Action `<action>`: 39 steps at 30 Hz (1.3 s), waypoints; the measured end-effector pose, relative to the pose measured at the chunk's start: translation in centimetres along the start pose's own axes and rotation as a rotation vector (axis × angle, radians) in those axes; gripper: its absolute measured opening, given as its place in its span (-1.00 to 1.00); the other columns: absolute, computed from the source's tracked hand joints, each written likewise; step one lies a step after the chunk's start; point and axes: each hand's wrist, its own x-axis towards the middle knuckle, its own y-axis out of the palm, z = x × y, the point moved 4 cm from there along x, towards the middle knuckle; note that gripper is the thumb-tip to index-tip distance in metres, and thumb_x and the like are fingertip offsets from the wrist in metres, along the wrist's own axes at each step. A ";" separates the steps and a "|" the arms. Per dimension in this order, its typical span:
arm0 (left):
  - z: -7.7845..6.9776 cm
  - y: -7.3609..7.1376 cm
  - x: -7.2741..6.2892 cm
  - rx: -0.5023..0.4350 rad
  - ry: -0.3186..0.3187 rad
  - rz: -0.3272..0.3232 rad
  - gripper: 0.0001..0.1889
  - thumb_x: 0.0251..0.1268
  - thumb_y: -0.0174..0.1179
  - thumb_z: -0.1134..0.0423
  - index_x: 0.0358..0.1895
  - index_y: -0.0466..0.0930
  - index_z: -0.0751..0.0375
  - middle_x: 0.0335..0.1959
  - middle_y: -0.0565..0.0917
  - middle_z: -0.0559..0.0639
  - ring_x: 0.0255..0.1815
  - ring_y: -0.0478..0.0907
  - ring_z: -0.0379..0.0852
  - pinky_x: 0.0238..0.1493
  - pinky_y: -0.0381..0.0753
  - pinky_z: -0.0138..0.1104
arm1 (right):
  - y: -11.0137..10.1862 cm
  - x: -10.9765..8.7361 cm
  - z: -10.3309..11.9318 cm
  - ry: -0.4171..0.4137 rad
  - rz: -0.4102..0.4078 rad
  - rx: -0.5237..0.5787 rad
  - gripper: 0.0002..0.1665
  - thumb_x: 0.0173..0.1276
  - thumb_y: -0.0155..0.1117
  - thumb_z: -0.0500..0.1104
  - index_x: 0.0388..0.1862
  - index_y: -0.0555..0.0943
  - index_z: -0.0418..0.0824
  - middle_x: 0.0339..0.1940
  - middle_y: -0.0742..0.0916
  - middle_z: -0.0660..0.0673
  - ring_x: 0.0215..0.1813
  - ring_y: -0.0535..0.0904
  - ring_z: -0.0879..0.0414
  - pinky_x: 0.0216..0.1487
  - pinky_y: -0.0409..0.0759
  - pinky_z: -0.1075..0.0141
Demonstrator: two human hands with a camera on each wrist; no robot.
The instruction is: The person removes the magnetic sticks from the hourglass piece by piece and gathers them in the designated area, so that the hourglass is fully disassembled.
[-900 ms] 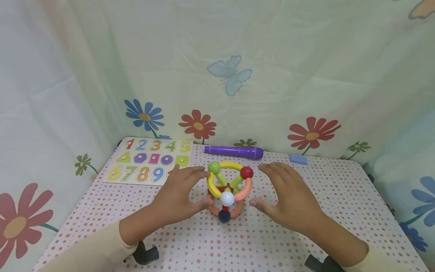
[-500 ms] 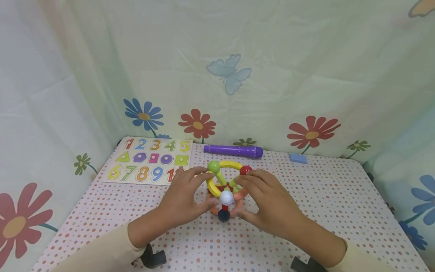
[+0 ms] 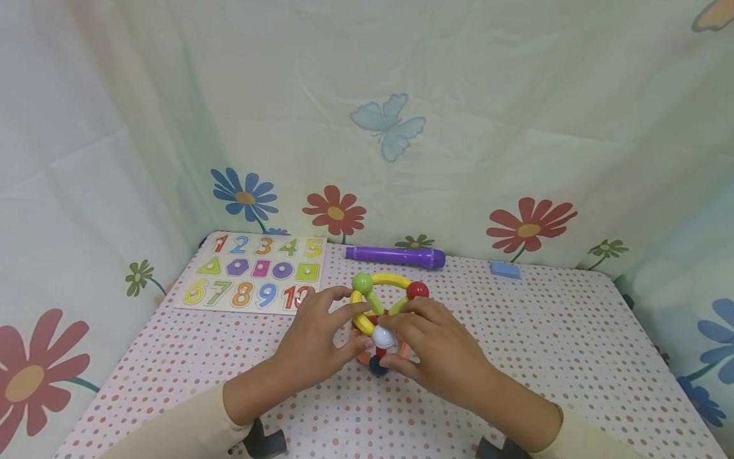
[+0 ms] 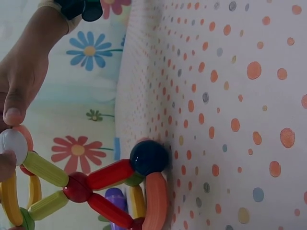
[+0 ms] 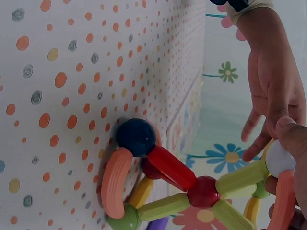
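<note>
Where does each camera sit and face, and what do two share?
Head: worn there, facing forward and down at the multicoloured ball-and-rod toy; left hand and right hand show.
Left wrist: worn there, facing the toy; right hand and a fingertip show.
Right wrist: worn there, facing the toy; left hand and right thumb show.
Wrist views share the dark-blue ball.

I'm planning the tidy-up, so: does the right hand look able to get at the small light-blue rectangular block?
Probably yes: only white dotted tabletop shows between the right hand and the block, though it would first need to let go of the multicoloured ball-and-rod toy.
</note>
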 end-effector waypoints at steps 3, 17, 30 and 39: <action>-0.1 0.0 0.0 -0.010 -0.003 0.011 -0.49 0.27 0.43 -0.07 0.28 0.64 -0.14 0.35 0.44 0.12 0.39 0.37 0.13 0.46 -0.01 0.35 | 0.2 0.1 0.0 -0.007 -0.005 0.004 -0.35 0.17 0.60 0.16 0.20 0.66 -0.03 -0.01 0.68 0.10 0.16 0.44 0.12 0.16 0.55 0.19; -0.2 0.0 0.1 -0.034 0.004 0.004 -0.62 0.24 0.48 0.02 0.12 0.70 -0.19 0.31 0.43 0.07 0.30 0.38 0.03 0.36 0.38 0.07 | 0.4 0.1 -0.1 -0.027 -0.054 0.018 -0.39 0.13 0.65 0.08 0.13 0.70 -0.09 -0.09 0.70 0.08 0.09 0.49 0.10 0.15 0.55 0.16; 0.6 0.0 0.9 -0.111 0.085 -0.003 -0.66 0.07 0.53 0.10 -0.07 0.68 -0.07 0.19 0.40 0.06 0.20 0.35 -0.03 0.12 0.59 -0.10 | 0.5 0.1 -0.2 -0.017 -0.055 0.017 -0.38 0.09 0.68 0.06 0.11 0.71 -0.09 -0.10 0.70 0.09 0.09 0.49 0.10 0.20 0.54 0.14; 1.0 -0.1 1.3 -0.113 0.085 0.020 -0.66 0.00 0.53 0.06 -0.13 0.68 -0.10 0.15 0.39 -0.02 0.18 0.31 -0.08 0.10 0.56 -0.16 | 0.3 0.1 -0.1 0.000 -0.031 0.014 -0.38 0.11 0.66 0.06 0.13 0.70 -0.06 -0.09 0.69 0.11 0.10 0.48 0.12 0.24 0.51 0.16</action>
